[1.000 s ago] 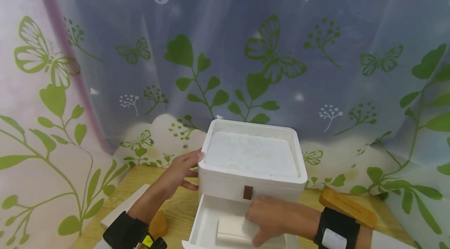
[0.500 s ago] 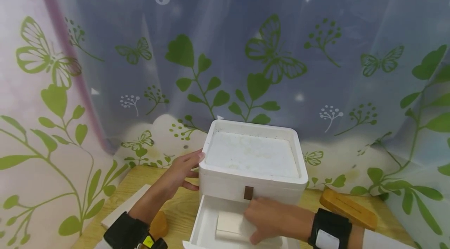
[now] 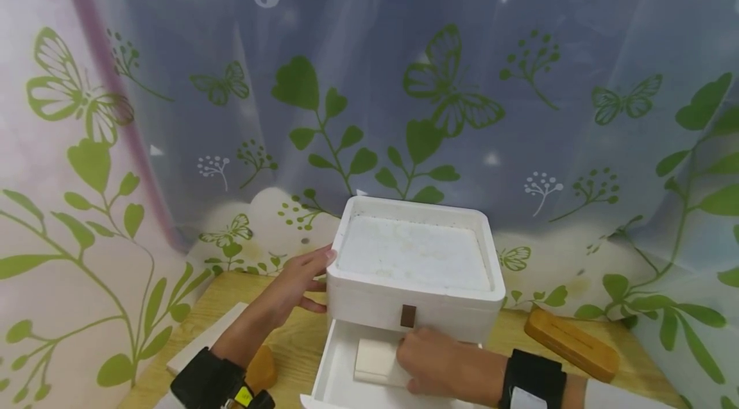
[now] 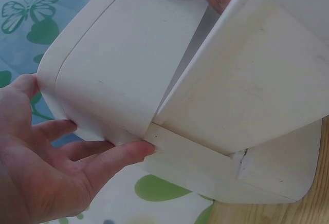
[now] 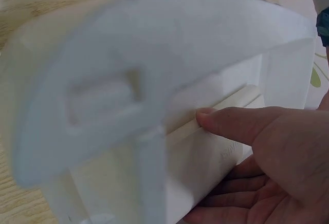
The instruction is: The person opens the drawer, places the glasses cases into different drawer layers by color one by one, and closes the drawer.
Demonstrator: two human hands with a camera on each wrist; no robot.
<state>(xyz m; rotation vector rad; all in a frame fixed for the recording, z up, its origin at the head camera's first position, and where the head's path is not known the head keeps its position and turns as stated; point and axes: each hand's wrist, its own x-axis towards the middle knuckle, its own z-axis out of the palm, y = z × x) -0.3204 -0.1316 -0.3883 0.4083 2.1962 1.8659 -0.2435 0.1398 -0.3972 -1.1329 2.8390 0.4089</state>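
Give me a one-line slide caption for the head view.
Left hand steadies the white drawer box while the right hand holds a cream block inside its open bottom drawer.

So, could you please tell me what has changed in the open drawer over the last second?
The right hand has slid the flat cream rectangular block further back into the open bottom drawer of the white two-drawer box, toward the box's body, still holding it. The left hand stays pressed against the box's left side, and the box has not moved.
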